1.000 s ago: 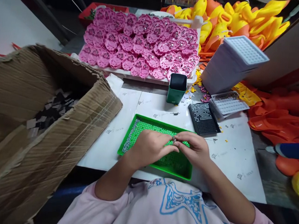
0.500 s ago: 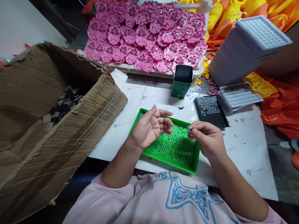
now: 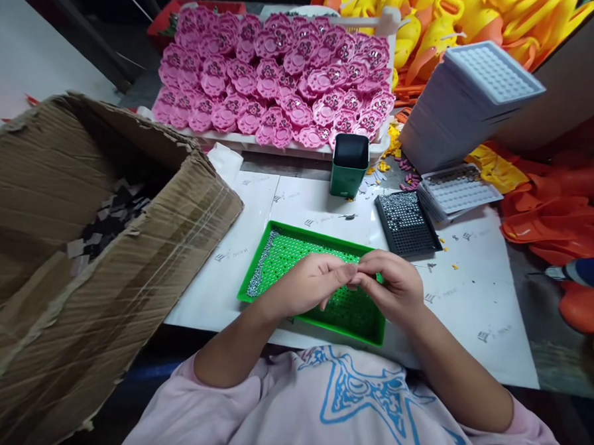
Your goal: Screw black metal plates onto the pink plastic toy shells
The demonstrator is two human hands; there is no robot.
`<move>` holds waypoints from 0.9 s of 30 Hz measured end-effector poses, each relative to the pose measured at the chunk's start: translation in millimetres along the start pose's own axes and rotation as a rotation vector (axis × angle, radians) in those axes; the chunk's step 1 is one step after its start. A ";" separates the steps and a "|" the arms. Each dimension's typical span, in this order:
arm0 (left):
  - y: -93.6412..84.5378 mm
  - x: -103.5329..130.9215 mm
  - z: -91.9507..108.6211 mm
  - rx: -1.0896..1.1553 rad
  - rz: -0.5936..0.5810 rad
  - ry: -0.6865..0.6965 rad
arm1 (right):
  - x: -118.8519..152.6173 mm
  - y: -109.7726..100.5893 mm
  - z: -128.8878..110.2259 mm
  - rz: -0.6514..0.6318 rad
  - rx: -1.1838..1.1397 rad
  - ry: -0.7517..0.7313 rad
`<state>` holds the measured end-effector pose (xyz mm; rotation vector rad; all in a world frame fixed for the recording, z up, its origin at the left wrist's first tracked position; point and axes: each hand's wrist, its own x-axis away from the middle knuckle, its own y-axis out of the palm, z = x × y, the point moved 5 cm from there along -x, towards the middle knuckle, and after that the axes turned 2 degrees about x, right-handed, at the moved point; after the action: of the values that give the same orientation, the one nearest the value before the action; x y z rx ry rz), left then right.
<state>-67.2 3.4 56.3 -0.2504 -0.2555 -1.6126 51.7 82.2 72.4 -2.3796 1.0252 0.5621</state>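
Note:
Over the green perforated tray (image 3: 321, 234), my two hands meet at the fingertips. My left hand (image 3: 316, 283) is closed, thumb pressed toward the fingers. My right hand (image 3: 393, 284) pinches with thumb and forefinger against the left fingertips. Whatever small piece lies between them is hidden by the fingers. Tiny silvery bits sit in many of the tray's holes, and more are heaped along its left end. Right behind my right hand lies a black perforated tray (image 3: 410, 238), partly filled with silvery bits.
A cardboard box (image 3: 193, 204) with black and grey flat pieces stands at left. Behind are a green square cup (image 3: 349, 169) and a white crate (image 3: 301, 149) of pink flower-shaped parts. Stacked white trays (image 3: 445, 111) rise at right, near orange pieces (image 3: 562, 196) and a screwdriver-like tool (image 3: 588, 271).
My left hand has gone from open and raised to closed, moving down and right to meet my right hand. The small shiny piece seen in my right fingertips is now hidden.

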 end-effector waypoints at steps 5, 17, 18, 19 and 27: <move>0.1 -1.2 1.5 0.105 -0.042 -0.025 | 2.4 1.3 -0.5 0.009 0.019 -0.019; 3.2 -3.3 3.0 0.206 -0.086 0.017 | 6.1 3.4 1.1 0.028 -0.004 0.017; 2.7 -3.9 2.6 0.215 -0.088 0.011 | 5.6 3.2 0.1 0.022 0.003 0.004; 1.9 -4.3 2.1 0.217 -0.084 0.008 | 5.3 2.9 -0.5 0.020 0.009 -0.006; -6.0 0.4 5.3 0.108 0.041 0.046 | 6.8 -6.2 6.2 0.083 0.034 0.020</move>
<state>-73.2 5.0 61.4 -0.1348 -0.2994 -1.5573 59.5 85.7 65.5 -2.3258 1.1383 0.5471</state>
